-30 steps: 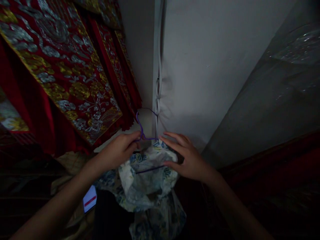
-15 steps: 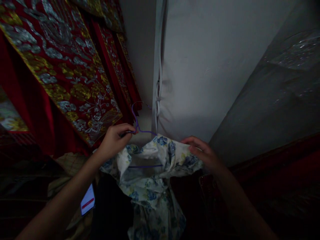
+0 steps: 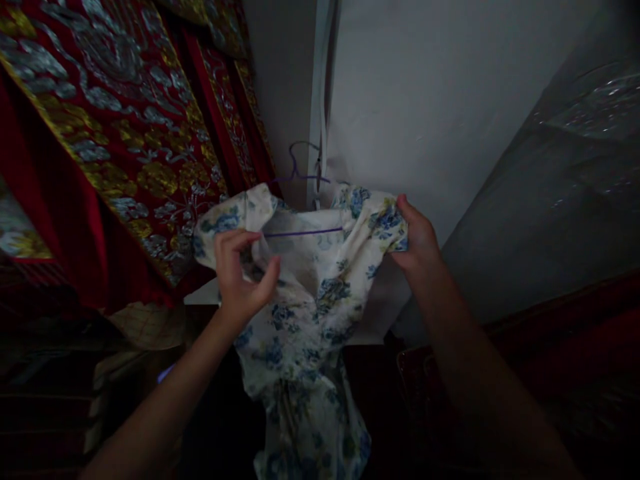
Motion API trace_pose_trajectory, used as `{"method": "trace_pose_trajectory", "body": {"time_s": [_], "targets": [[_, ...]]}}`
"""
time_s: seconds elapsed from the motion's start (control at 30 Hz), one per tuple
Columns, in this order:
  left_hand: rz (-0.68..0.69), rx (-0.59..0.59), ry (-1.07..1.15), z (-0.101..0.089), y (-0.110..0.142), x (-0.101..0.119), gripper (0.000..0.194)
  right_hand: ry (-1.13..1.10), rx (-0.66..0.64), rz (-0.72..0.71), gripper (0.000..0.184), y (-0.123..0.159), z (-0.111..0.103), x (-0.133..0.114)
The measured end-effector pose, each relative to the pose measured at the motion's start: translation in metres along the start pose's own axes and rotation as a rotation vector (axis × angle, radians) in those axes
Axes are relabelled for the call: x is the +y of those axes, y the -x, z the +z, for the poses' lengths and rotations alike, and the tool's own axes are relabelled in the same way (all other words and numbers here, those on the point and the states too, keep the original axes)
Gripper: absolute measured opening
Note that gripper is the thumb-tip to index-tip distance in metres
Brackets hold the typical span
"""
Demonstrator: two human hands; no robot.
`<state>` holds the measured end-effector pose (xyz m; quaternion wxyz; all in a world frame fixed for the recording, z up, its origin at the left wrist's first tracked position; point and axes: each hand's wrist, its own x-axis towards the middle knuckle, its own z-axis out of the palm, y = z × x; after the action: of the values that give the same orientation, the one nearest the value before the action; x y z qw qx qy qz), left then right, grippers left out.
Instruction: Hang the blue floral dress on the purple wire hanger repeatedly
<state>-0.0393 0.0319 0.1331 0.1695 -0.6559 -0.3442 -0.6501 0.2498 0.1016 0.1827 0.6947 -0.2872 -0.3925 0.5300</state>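
Observation:
A white dress with blue flowers [image 3: 340, 313] hangs on a thin purple hanger [image 3: 305, 232], whose bar crosses inside the wide neckline. The hook rises above the collar, close to the white cords at the wall corner. At the dress's left shoulder, as I see it, my left hand [image 3: 243, 277] is in front of the cloth, thumb and fingers apart. My right hand [image 3: 417, 237] grips the end of the right sleeve, thumb showing on top and the other fingers mostly hidden. Folds of the skirt hang down toward the bottom of the view.
Red cloth embroidered in gold and silver [image 3: 165, 133] hangs at the left. White cords [image 3: 323, 100] run down the wall corner. Clear plastic sheeting [image 3: 565, 153] covers the right side. Below left is a beige checked cloth [image 3: 150, 327], and a lit phone edge [image 3: 165, 373] peeks past my forearm.
The hanger and dress have risen, and the dress now spreads over both shoulders. My left hand has let go of the hanger and moved down to the neckline. My right hand took the sleeve.

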Motion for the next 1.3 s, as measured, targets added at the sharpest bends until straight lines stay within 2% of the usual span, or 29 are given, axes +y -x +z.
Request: {"method": "trace_pose_trajectory", "body": {"time_s": [0.07,0.13,0.27,0.37,0.43,0.5,0.57,0.63,0.7,0.73,0.77,0.83,0.9,0.97,1.03,1.13,1.2,1.3], "targets": [[-0.109,-0.079,-0.018,0.015,0.019,-0.002,0.071,-0.057,0.053,-0.004,0.034,0.002,-0.001,-0.005],[-0.266,-0.154,0.003,0.029,0.041,-0.011,0.080,-0.116,0.142,0.002,0.033,0.012,-0.007,-0.006],[-0.495,-0.255,0.146,0.043,0.086,-0.022,0.056,-0.178,0.302,0.057,0.033,0.047,-0.026,0.007],[-0.565,-0.296,0.213,0.045,0.112,-0.011,0.043,-0.139,0.286,0.090,0.035,0.061,-0.040,0.026],[-0.587,-0.300,0.251,0.047,0.117,0.000,0.044,-0.115,0.260,0.087,0.035,0.059,-0.047,0.036],[-0.639,-0.263,0.290,0.051,0.112,0.004,0.037,-0.074,0.243,0.068,0.035,0.049,-0.054,0.042],[-0.711,-0.206,0.306,0.054,0.099,0.000,0.024,0.006,0.284,-0.014,0.032,0.040,-0.062,0.047],[-0.764,-0.163,0.306,0.052,0.086,-0.008,0.018,0.157,0.436,-0.227,0.030,0.045,-0.068,0.055],[-0.791,-0.158,0.315,0.043,0.081,-0.011,0.016,0.308,0.633,-0.469,0.035,0.069,-0.068,0.072],[-0.806,-0.168,0.328,0.037,0.083,-0.010,0.015,0.368,0.705,-0.543,0.036,0.087,-0.065,0.084],[-0.831,-0.182,0.350,0.031,0.087,-0.007,0.015,0.352,0.730,-0.536,0.030,0.108,-0.059,0.099],[-0.918,-0.207,0.418,0.019,0.103,0.005,0.013,0.293,0.671,-0.338,0.017,0.150,-0.041,0.131],[-1.045,-0.202,0.502,0.011,0.119,0.022,0.012,0.275,0.414,-0.028,0.021,0.181,-0.019,0.160],[-1.162,-0.166,0.571,0.006,0.131,0.037,0.015,0.278,0.177,0.153,0.034,0.196,0.000,0.177],[-1.215,-0.179,0.636,0.000,0.134,0.050,0.018,0.318,0.086,0.185,0.048,0.196,0.012,0.180],[-1.201,-0.273,0.730,-0.009,0.127,0.063,0.018,0.392,0.122,0.138,0.064,0.189,0.017,0.170],[-1.198,-0.304,0.774,-0.016,0.122,0.068,0.022,0.428,0.110,0.152,0.064,0.189,0.016,0.161],[-1.230,-0.318,0.793,-0.023,0.118,0.072,0.030,0.473,-0.028,0.218,0.055,0.196,0.016,0.151]]}}
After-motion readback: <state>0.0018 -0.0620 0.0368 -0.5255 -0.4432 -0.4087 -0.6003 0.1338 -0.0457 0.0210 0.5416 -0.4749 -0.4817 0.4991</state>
